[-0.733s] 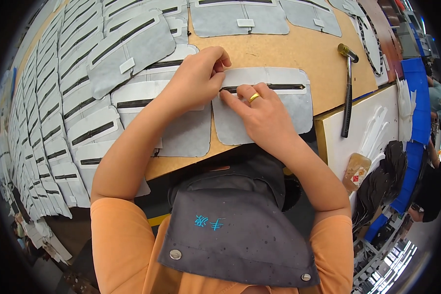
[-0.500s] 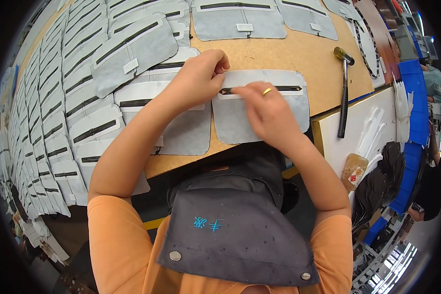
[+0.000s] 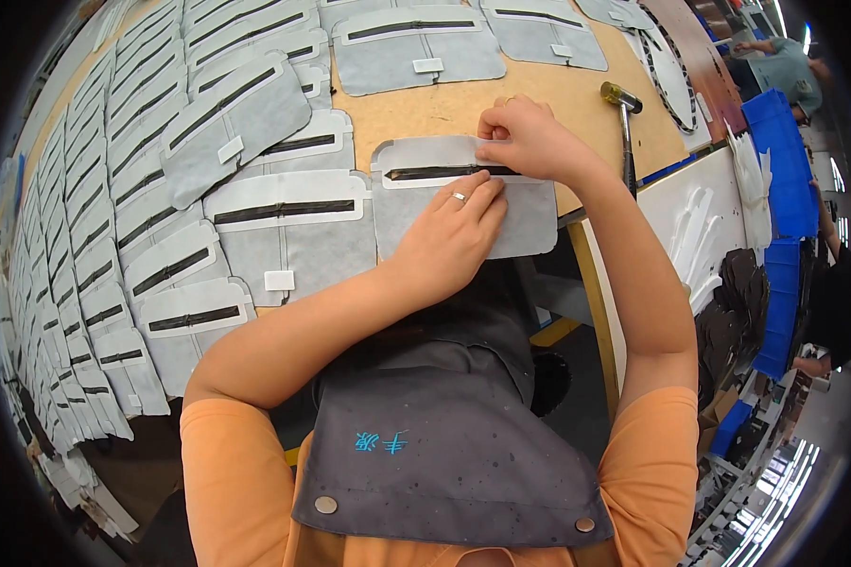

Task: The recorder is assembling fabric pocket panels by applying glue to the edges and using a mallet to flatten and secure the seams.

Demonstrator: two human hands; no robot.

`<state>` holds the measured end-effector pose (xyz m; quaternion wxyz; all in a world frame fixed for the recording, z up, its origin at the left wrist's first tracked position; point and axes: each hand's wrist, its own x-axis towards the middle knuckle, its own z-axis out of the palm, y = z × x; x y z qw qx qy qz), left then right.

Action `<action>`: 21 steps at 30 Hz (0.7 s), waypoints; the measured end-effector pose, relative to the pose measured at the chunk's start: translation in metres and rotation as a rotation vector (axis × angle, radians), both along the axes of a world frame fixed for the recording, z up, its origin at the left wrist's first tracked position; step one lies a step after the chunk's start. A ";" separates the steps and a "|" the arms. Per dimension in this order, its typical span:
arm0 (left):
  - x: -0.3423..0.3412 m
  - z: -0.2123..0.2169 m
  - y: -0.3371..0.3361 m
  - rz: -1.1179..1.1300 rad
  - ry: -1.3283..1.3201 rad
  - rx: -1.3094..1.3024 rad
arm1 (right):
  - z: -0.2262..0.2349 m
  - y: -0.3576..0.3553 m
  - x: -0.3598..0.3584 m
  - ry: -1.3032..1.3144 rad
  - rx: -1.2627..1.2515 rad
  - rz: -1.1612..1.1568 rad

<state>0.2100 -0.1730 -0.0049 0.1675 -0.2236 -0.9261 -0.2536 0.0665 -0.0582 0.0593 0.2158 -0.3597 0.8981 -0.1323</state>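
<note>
Toward the left, rows of overlapping grey panels (image 3: 151,113) cover the tabletop, and a slanted panel (image 3: 241,123) lies across some of them. Beside these, a tabbed panel (image 3: 293,236) lies flat, adjoining the left edge of the worked panel (image 3: 527,217), which sits at the near edge of the brown table (image 3: 425,115), beneath both hands. The left hand (image 3: 454,227) lies over its middle, fingers extended close together, tips at the black zip (image 3: 425,173); it presses from above rather than grasping. The right hand (image 3: 529,137) is over the zip's right end, fingers curled and thumb close to the index finger; whether they pinch anything cannot be told. The panel looks thin, light and pliable, likely soft enough to crease or slide if pushed, so a flat palm on the grey body and a fingertip hold at the pale zip border or outer edge should suit it. Farther right lie a hammer (image 3: 626,132) and dark cut pieces (image 3: 736,293).
</note>
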 end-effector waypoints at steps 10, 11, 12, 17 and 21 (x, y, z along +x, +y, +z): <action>-0.009 0.009 0.000 0.093 -0.010 -0.008 | 0.005 0.005 0.012 0.786 -0.473 0.055; -0.014 0.010 -0.001 0.086 -0.008 -0.004 | 0.007 0.016 0.013 0.669 -0.535 0.000; -0.017 0.015 -0.003 0.100 -0.088 0.007 | 0.017 0.028 0.018 0.552 -0.514 -0.032; -0.048 0.019 -0.010 0.078 -0.321 0.040 | -0.017 0.069 0.043 0.133 -0.453 -0.241; -0.064 0.017 -0.003 0.046 -0.356 0.148 | -0.030 0.074 0.046 0.169 -0.523 -0.220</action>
